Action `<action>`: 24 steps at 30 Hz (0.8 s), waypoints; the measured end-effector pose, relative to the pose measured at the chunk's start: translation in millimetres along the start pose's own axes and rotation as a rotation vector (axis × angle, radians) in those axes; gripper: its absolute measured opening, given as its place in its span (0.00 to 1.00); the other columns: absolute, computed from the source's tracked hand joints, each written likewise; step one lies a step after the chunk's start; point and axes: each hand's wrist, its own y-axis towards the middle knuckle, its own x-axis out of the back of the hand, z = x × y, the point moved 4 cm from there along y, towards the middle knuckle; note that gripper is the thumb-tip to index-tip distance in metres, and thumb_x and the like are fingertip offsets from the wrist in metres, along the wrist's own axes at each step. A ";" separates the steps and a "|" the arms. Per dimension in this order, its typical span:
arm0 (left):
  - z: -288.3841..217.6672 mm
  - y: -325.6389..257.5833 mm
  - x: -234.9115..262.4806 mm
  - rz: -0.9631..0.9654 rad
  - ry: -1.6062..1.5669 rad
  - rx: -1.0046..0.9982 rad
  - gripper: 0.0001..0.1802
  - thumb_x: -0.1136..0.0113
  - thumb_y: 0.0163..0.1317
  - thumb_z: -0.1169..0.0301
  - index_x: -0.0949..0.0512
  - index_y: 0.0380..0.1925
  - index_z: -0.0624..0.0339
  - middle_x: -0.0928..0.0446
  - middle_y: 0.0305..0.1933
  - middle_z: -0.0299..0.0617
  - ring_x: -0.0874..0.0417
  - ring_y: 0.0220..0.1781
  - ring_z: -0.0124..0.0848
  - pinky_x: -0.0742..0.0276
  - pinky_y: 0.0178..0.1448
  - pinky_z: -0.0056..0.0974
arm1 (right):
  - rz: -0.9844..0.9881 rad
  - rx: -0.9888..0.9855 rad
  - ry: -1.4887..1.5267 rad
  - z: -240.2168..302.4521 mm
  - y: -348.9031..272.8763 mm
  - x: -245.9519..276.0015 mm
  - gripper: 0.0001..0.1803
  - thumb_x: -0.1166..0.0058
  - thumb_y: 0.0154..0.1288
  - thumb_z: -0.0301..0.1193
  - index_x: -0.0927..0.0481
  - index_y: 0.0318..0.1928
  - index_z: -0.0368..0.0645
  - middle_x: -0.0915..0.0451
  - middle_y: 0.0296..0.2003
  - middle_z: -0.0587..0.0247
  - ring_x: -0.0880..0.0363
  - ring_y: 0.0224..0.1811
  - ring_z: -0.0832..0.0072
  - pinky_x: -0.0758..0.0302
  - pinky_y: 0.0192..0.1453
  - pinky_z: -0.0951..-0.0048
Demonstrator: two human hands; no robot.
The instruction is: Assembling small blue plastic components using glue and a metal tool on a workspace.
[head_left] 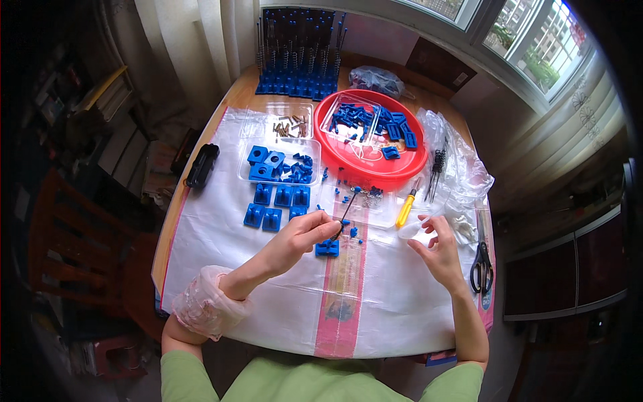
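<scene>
My left hand [305, 238] pinches a thin dark rod [349, 206] between thumb and fingers. The rod slants up and away, with a blue tip at its far end and what looks like a spring near my fingers. A blue block [327, 248] lies on the cloth just below that hand, with small blue pieces [353, 232] beside it. On the right, my right hand [439, 251] has its fingers curled around a small whitish round cup or cap [409, 231]. A yellow-handled screwdriver [405, 210] lies just beyond it.
Blue blocks [272, 219] stand left of centre, before a clear tray [244, 175] of blue parts. Brass-coloured pins [291, 126] lie behind. A red basin [375, 175] holds blue pieces. Scissors [481, 268], a black case [203, 165], plastic bags [459, 161] and a rod rack [295, 87] surround these.
</scene>
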 end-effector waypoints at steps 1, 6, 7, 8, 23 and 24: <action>0.7 0.2 -0.1 -0.002 -0.010 -0.005 0.20 0.44 0.74 0.50 0.22 0.40 0.56 0.31 0.32 0.25 0.36 0.33 0.17 0.41 0.36 0.28 | 0.006 -0.007 0.018 0.3 0.6 -1.8 0.27 0.28 0.57 0.26 0.21 0.57 0.39 0.24 0.44 0.63 0.25 0.44 0.76 0.27 0.36 0.75; -6.6 -3.2 -0.6 0.007 -0.006 -0.039 0.19 0.45 0.75 0.53 0.23 0.39 0.60 0.30 0.33 0.28 0.34 0.36 0.19 0.38 0.41 0.29 | 0.009 -0.032 0.099 -8.4 3.6 -10.2 0.19 0.31 0.58 0.22 0.20 0.50 0.36 0.23 0.45 0.63 0.26 0.37 0.79 0.27 0.31 0.77; -8.7 -3.9 -1.1 0.003 -0.006 -0.053 0.19 0.45 0.76 0.54 0.23 0.39 0.61 0.29 0.34 0.29 0.34 0.37 0.20 0.37 0.42 0.29 | 0.012 -0.051 0.113 -8.9 3.8 -11.0 0.17 0.31 0.58 0.21 0.20 0.49 0.36 0.23 0.45 0.63 0.26 0.35 0.79 0.27 0.30 0.77; -10.1 -4.2 -1.8 0.004 -0.006 -0.055 0.19 0.45 0.76 0.55 0.23 0.39 0.62 0.29 0.34 0.30 0.33 0.38 0.20 0.36 0.44 0.29 | 0.015 -0.071 0.127 -9.5 4.0 -11.8 0.16 0.31 0.58 0.21 0.20 0.47 0.35 0.22 0.45 0.63 0.26 0.33 0.80 0.28 0.30 0.77; -17.0 -5.7 -5.0 -0.007 0.081 -0.131 0.18 0.47 0.76 0.57 0.24 0.39 0.63 0.28 0.35 0.33 0.32 0.39 0.22 0.35 0.47 0.31 | -0.078 -0.054 0.698 -6.8 0.5 15.7 0.11 0.41 0.68 0.21 0.29 0.45 0.37 0.15 0.50 0.49 0.15 0.53 0.67 0.22 0.61 0.68; -12.5 -5.8 -4.0 -0.021 0.089 -0.158 0.18 0.47 0.76 0.57 0.24 0.39 0.63 0.28 0.35 0.33 0.32 0.39 0.23 0.35 0.47 0.31 | -0.025 -0.064 0.709 -2.3 0.4 27.7 0.12 0.44 0.70 0.21 0.32 0.49 0.36 0.15 0.48 0.45 0.15 0.55 0.63 0.23 0.65 0.63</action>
